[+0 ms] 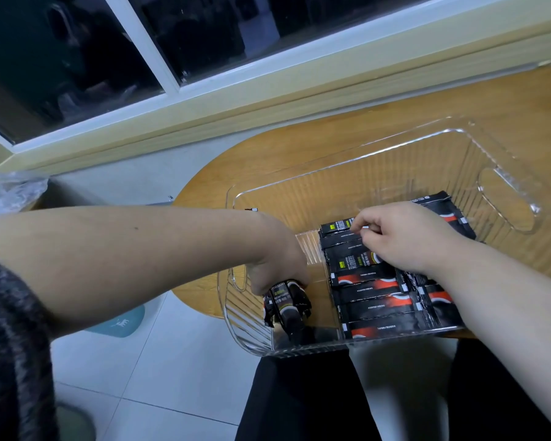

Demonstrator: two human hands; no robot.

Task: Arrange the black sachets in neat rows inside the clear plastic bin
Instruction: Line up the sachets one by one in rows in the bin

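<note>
Sachets (283, 305) within left grip (277, 268); row (372, 300) beneath right grip (404, 237), seemingly pinched.

black sachets (376, 300) with red-white swirls, clear ribbed bin (395, 173), wood-grain table (299, 141), teal mat (121, 323)

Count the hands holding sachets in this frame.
2. The left hand grips a bundle of sachets at the clear bin's near-left corner; the right hand pinches one sachet on the laid rows.

Dark window (77, 52), cream sill (268, 87), wooden table (268, 148), tiled floor (172, 361)
</note>
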